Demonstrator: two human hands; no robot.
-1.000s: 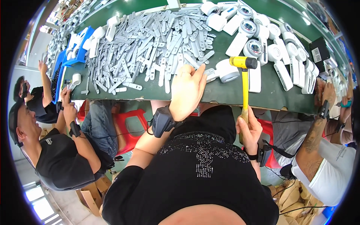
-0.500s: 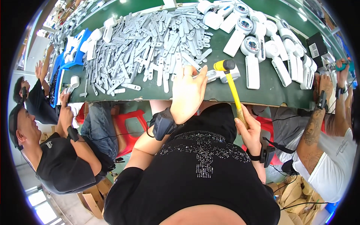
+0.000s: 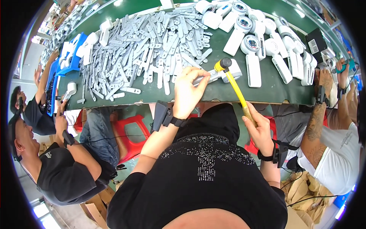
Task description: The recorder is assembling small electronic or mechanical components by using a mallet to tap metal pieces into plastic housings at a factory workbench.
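My right hand (image 3: 260, 124) is closed round the wooden grip of a yellow-handled mallet (image 3: 238, 91). Its black-and-yellow head stands over a white device (image 3: 237, 70) with a round head and a handle, lying on its side at the table's near edge. My left hand (image 3: 186, 91) pinches a slim grey strip (image 3: 197, 81) at the device's handle end, left of the mallet head. The fingers partly cover the strip, and whether it sits in the handle I cannot tell.
A wide heap of grey strips (image 3: 129, 49) covers the green table (image 3: 152, 95). Several white round-headed devices (image 3: 253, 70) lie at the right. A blue bin (image 3: 72, 53) stands at the left. People work on both sides, a person's tattooed arm (image 3: 314, 126) at the right.
My left hand has turned, its fingers now pinching the grey strip more closely. The mallet head has shifted slightly left and up over the device. The whole view has moved a little.
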